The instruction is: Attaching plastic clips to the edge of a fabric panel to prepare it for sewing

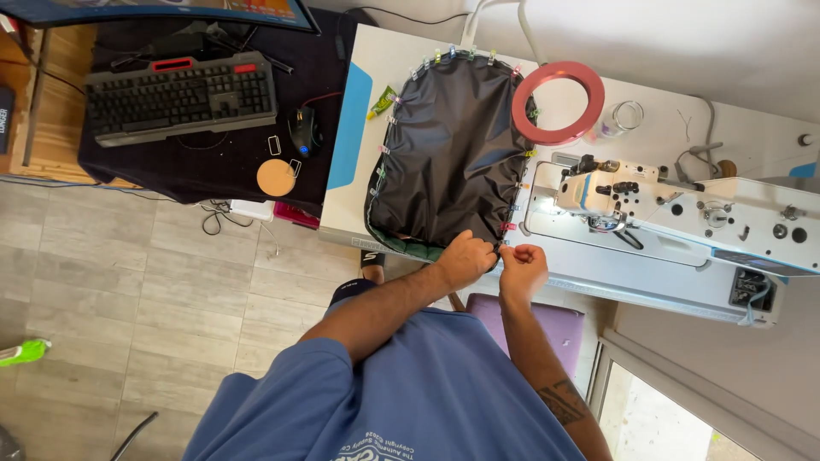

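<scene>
A black fabric panel (448, 154) lies on the white sewing table (598, 273), its edge lined with several small coloured clips. My left hand (464, 258) grips the panel's near corner, fingers closed on the cloth. My right hand (523, 265) is beside it at the same corner, fingers pinched together on a small clip at the fabric edge. A green padded layer (410, 248) shows under the near hem. The white sewing machine (683, 209) stands just right of the panel.
A red ring-shaped roll (558, 102) and a clear tape roll (626, 116) lie behind the machine. At left a dark desk holds a black keyboard (181, 96), a mouse (304, 130) and a round cork coaster (276, 177). A purple stool (547, 320) sits under me.
</scene>
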